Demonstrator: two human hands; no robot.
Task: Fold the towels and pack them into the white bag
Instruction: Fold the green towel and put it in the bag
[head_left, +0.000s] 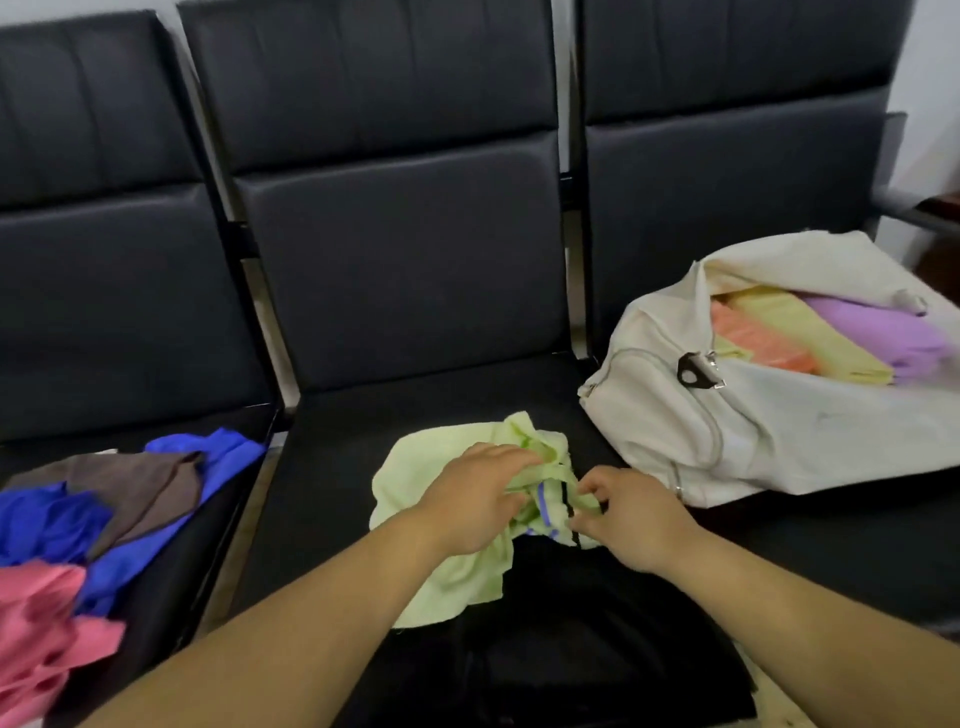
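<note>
A crumpled pale green towel (431, 467) with blue and black stripes lies on the middle black seat (332, 467). My left hand (475, 499) grips a bunched part of it, fingers curled into the cloth. My right hand (631, 514) pinches the striped edge just to the right. On the right seat the white bag (753, 431) lies open, and folded orange, yellow and purple towels (831, 338) show inside it.
On the left seat is a loose pile of towels: blue (47, 519), brown (140, 483) and pink (41, 623). Black seat backs rise behind. A dark cloth (571, 639) lies at the front of the middle seat. A metal armrest (914, 210) stands at far right.
</note>
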